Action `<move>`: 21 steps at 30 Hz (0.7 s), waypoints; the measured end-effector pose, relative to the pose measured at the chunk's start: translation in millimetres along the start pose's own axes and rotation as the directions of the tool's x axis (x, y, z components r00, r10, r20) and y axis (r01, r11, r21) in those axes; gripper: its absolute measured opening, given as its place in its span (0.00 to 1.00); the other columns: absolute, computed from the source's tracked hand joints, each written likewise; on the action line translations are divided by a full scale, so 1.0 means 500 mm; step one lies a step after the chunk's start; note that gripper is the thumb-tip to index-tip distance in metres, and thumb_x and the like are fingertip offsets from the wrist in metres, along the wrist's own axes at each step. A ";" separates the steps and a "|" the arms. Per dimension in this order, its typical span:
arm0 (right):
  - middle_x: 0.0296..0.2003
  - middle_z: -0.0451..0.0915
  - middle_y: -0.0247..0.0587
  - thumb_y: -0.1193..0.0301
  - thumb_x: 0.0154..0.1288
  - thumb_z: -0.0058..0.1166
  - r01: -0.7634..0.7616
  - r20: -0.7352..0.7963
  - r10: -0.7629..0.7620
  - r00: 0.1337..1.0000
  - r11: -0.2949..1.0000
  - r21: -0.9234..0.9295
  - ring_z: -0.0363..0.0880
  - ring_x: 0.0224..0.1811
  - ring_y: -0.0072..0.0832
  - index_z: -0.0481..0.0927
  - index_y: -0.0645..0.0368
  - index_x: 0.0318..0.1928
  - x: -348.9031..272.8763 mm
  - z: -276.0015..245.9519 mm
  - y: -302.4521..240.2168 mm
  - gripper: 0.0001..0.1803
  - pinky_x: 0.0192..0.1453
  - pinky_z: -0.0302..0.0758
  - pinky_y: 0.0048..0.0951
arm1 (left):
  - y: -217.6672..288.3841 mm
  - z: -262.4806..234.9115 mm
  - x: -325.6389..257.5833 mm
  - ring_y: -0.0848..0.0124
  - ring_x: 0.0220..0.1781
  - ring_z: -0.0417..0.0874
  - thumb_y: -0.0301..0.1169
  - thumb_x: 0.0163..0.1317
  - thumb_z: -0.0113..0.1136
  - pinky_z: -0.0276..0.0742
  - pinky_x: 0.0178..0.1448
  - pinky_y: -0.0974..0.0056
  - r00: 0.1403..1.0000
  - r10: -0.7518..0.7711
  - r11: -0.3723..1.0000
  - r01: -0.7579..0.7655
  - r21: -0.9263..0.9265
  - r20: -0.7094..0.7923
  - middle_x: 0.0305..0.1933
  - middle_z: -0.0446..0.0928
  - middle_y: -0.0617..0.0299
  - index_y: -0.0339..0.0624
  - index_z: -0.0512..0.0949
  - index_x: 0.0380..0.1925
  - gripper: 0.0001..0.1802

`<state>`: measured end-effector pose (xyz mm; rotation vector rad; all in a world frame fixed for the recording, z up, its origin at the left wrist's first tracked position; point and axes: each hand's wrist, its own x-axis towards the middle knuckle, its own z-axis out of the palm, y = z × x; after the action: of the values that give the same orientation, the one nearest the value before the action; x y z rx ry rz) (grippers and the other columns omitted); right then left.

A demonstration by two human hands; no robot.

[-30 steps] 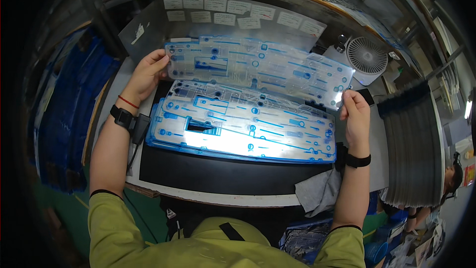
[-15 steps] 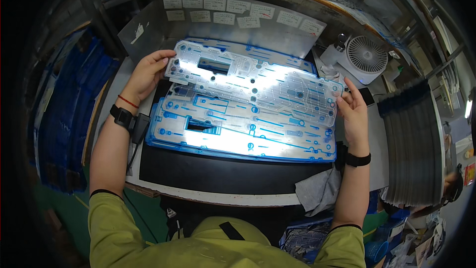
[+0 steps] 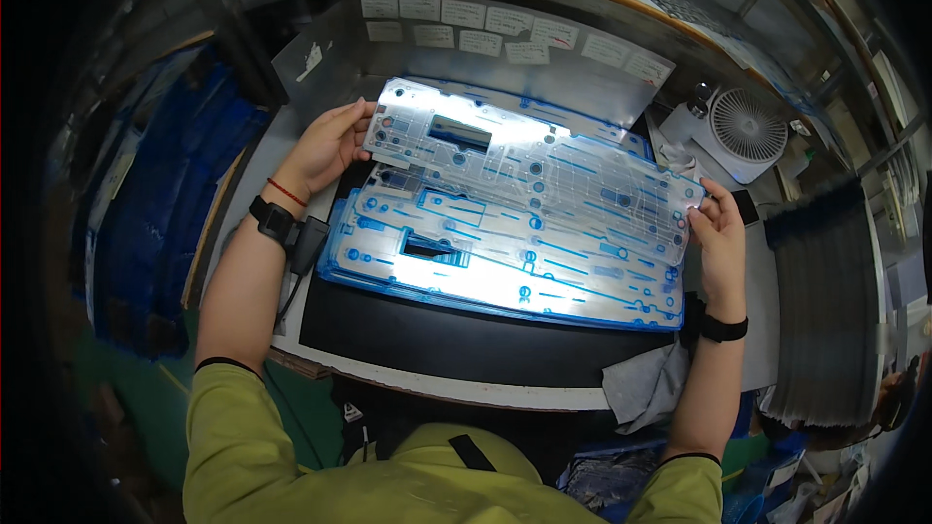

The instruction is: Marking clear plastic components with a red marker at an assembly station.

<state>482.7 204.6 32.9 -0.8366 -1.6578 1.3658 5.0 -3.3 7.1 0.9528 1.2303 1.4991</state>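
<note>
A thin, clear plastic sheet (image 3: 505, 173) with printed lines, dots and a rectangular cut-out is stretched between my hands, looking like a keyboard membrane. My left hand (image 3: 328, 147) pinches its left end, fingers closed on the edge. At the right end, my right hand (image 3: 718, 238) grips the other edge between thumb and fingers. The sheet is held tilted, with bright glare on its upper left part. Below and nearer lies a stack of similar sheets (image 3: 582, 277) with blue markings, partly covered by it. Another blue-marked pile (image 3: 592, 118) shows behind the held sheet.
A black mat (image 3: 437, 330) lies under the stack. A grey cloth (image 3: 646, 388) hangs over the front edge at right. Back right stands a white fan (image 3: 748, 124). A metal panel (image 3: 340, 39) with paper notes borders the back. Sheet stacks (image 3: 825, 311) rise at right, blue ones (image 3: 160, 213) at left.
The whole view has shifted and turned slightly, so the bench appears further right. Glare on the held sheet has moved toward its left end. Both hands keep their hold.
</note>
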 end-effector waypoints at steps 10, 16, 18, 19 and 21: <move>0.42 0.81 0.36 0.83 0.67 0.48 0.014 -0.001 -0.014 1.000 1.000 -0.011 0.78 0.38 0.17 0.67 0.63 0.62 0.002 -0.001 0.000 0.23 0.39 0.73 0.17 | 0.002 0.003 0.000 0.81 0.40 0.80 0.43 0.77 0.40 0.76 0.37 0.77 1.000 -0.008 1.000 0.008 0.008 0.003 0.44 0.81 0.63 0.37 0.74 0.57 0.23; 0.40 0.81 0.34 0.81 0.65 0.50 0.002 -0.025 -0.002 1.000 1.000 -0.018 0.77 0.36 0.14 0.66 0.64 0.63 -0.003 0.007 -0.009 0.25 0.37 0.70 0.14 | -0.003 0.001 0.000 0.83 0.40 0.79 0.37 0.75 0.47 0.75 0.37 0.78 1.000 -0.005 1.000 0.005 0.019 0.010 0.45 0.81 0.64 0.38 0.74 0.57 0.19; 0.39 0.80 0.33 0.79 0.67 0.51 0.011 -0.021 -0.011 1.000 1.000 0.012 0.76 0.35 0.15 0.69 0.64 0.60 -0.001 0.006 -0.006 0.21 0.36 0.71 0.14 | -0.007 -0.014 -0.003 0.83 0.38 0.78 0.35 0.73 0.50 0.74 0.36 0.78 1.000 0.015 0.994 -0.017 0.104 0.019 0.45 0.81 0.64 0.37 0.71 0.60 0.20; 0.38 0.80 0.32 0.78 0.68 0.52 0.018 -0.029 -0.017 0.999 1.000 0.018 0.76 0.35 0.15 0.71 0.63 0.59 0.000 -0.002 -0.007 0.19 0.36 0.71 0.15 | -0.012 -0.017 0.003 0.83 0.37 0.78 0.34 0.72 0.52 0.74 0.35 0.79 0.999 0.027 0.990 -0.031 0.139 0.036 0.45 0.81 0.64 0.37 0.70 0.61 0.21; 0.36 0.79 0.31 0.74 0.69 0.53 -0.044 -0.145 0.047 0.988 0.999 0.021 0.75 0.34 0.15 0.75 0.63 0.55 0.012 -0.035 0.003 0.16 0.36 0.71 0.17 | 0.012 0.015 -0.009 0.83 0.34 0.78 0.33 0.70 0.54 0.73 0.33 0.79 0.987 0.017 0.997 -0.029 0.069 0.158 0.45 0.80 0.63 0.35 0.67 0.64 0.25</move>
<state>495.5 217.8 34.1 -0.9461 -1.5214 1.3160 12.4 -6.2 14.6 1.1145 1.1679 1.3771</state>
